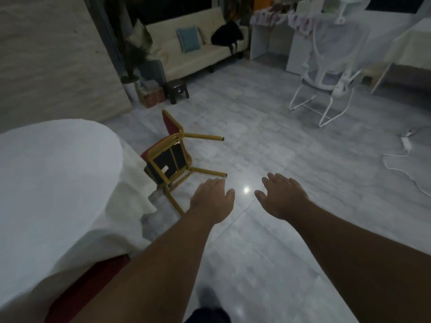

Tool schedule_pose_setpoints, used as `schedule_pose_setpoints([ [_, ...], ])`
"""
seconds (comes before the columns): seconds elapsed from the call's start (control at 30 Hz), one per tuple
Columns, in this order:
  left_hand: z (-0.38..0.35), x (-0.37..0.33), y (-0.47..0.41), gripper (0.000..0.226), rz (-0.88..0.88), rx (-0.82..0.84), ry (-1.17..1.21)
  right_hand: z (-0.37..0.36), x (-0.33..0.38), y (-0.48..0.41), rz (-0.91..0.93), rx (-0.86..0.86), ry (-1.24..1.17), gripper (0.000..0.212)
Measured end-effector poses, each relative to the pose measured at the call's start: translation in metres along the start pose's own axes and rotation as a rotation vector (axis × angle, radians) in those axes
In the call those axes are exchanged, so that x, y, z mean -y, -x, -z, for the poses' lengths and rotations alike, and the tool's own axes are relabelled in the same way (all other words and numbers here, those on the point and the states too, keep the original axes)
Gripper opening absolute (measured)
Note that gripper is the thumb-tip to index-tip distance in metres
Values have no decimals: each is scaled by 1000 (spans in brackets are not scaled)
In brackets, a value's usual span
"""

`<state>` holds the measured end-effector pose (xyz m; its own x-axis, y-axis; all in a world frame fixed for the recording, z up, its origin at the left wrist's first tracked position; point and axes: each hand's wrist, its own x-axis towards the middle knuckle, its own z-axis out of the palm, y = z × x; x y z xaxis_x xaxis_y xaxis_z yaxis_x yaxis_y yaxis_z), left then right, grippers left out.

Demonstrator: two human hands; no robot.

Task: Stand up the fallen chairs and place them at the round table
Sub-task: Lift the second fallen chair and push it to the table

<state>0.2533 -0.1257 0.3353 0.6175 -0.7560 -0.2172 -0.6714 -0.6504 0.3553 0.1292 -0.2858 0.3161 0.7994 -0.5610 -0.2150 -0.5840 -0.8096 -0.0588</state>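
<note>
Chair on side, centre-left of frame, beside counter, legs pointing right. Left hand nearer, just below lower leg; right hand farther right. Both spread wide, empty.

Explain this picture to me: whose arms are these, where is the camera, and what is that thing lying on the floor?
No machine here: a person wears one camera on the head, looking forward and down. The two bare arms are theirs. The left hand and right hand reach out with open fingers and hold nothing. Ahead, a red chair with a yellow frame lies tipped over on the floor, legs pointing sideways, beside the round table under a white cloth. Farther back stand a sofa and a white chair.
</note>
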Motion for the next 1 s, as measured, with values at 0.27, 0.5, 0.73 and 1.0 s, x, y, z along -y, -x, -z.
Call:
schedule_pose_setpoints([
  [0.27, 13, -18, -169, 51, -91, 31, -13, 36, -42, -140, -100, -21, -17, 64],
  [0.5, 35, -33, -308, 60, -157, 30, -34, 61, -78, -249, -158, 2, -35, 66],
  [0.73, 36, -61, -447, 58, -96, 81, -69, 77, -151, -364, -143, 38, -48, 67],
  [1.0, 35, -138, -587, 56, -4, 64, -17, 105, -247, -511, -3, 77, -14, 66],
])
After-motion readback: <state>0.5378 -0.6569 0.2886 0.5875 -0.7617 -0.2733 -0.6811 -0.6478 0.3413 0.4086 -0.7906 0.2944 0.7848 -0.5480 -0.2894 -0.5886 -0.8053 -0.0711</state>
